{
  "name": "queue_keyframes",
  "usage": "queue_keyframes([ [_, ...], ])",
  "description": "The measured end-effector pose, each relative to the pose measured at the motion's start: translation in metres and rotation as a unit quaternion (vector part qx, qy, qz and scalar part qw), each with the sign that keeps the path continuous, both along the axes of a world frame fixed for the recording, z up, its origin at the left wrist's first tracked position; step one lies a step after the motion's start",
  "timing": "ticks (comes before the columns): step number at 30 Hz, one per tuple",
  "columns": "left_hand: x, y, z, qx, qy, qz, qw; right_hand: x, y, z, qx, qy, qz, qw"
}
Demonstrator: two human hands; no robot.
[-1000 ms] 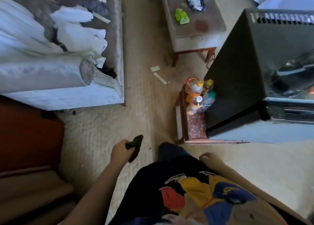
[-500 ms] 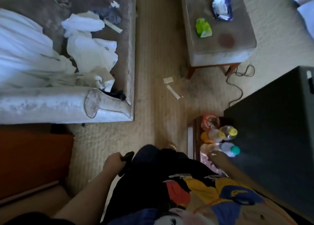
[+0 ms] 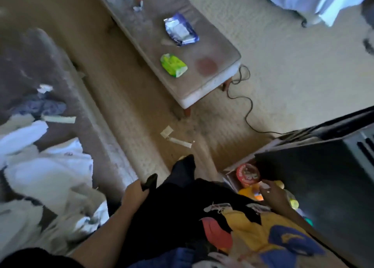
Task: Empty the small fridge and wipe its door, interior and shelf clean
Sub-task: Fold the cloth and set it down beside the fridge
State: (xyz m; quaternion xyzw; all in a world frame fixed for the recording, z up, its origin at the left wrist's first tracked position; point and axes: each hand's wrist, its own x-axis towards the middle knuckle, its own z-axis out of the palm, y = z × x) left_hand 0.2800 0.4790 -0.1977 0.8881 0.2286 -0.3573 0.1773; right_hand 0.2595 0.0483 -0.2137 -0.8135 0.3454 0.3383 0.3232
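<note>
The right hand (image 3: 272, 193) reaches, fingers apart, to the round red-lidded tub (image 3: 248, 174) and bottles beside the black small fridge (image 3: 315, 178); the left hand (image 3: 134, 195) squeezes a small dark thing (image 3: 150, 181) — grab one item firmly; lift slowly.

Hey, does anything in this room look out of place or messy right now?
Yes. A round reddish stain marks the bench cushion near its end, beside a green packet. Scraps of paper litter lie on the carpet in front of the bench, and a black cord trails loose across the floor.
</note>
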Motion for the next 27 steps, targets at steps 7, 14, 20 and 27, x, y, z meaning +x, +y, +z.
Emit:
queue_keyframes([
  [7, 0.183, -0.024, 0.01, -0.045, -0.027, -0.152, 0.987, -0.009, 0.008, -0.048, -0.104, -0.031, 0.113, 0.988],
  [14, 0.25, -0.109, 0.0, -0.088, -0.052, -0.327, 0.939, 0.023, 0.025, -0.011, -0.139, 0.035, -0.108, 0.984],
  [20, 0.248, -0.15, -0.02, -0.128, -0.031, -0.464, 0.876, 0.042, 0.057, -0.012, -0.128, -0.002, -0.207, 0.97],
  [27, 0.282, -0.108, -0.062, -0.085, 0.022, -0.513, 0.854, 0.065, 0.129, -0.056, -0.103, -0.021, -0.248, 0.963],
])
